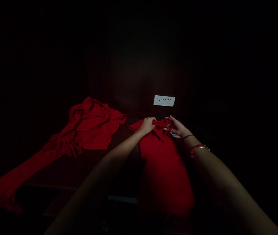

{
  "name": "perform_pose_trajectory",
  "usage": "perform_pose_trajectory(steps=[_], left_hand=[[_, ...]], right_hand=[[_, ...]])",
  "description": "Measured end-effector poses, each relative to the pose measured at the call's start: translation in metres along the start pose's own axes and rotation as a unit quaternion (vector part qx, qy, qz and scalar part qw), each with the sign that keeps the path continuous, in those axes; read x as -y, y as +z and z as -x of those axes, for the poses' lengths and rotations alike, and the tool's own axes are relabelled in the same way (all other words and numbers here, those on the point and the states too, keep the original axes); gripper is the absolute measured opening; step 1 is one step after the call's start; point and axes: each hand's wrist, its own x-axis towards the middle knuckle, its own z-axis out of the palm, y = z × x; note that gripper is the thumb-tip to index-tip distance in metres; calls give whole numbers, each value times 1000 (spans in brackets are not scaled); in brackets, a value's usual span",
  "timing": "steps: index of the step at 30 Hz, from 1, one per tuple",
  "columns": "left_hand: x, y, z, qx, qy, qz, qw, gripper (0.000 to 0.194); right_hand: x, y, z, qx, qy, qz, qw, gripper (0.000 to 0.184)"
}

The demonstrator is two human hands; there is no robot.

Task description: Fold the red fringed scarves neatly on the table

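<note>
A red fringed scarf (164,173) hangs over the front edge of a dark surface, its lower end trailing down in shadow. My left hand (148,124) is closed on its upper end, bunching the cloth just before the fringe (163,123). My right hand (177,126) is at the loose strands, thumb and fingers apart around them. Partly behind that hand is a small pale bluish item (176,135), too hidden to name. A second red fringed cloth (92,122), crumpled, lies to the left, with one long end hanging off the front.
A white socket panel (164,101) is on the dark wall behind my hands. Below the surface, a pale strip (123,199) shows between my left arm and the scarf. Most of the surroundings are too dark to make out.
</note>
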Motion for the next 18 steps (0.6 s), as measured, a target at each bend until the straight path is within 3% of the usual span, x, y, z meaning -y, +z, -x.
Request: perform_pose_trajectory(steps=[2,4,8,12,15,18], left_hand=[[1,9,-4,35,26,-10,999,28],[4,15,-6,56,33,-14,998,28],[13,23,-4,60,-14,11,998,38],[17,24,0,82,-32,16,996,35],[19,2,5,74,-32,10,997,27],[32,-41,21,36,-119,-60,990,27]], right_hand=[[-4,-4,-1,-23,-5,46,999,14],[-9,-4,-6,-36,-39,92,994,30],[-16,-3,-19,-35,-139,155,977,44],[-22,-3,-22,-25,-141,164,976,46],[-24,0,-16,7,-128,107,986,41],[-22,7,-10,36,-128,73,988,32]])
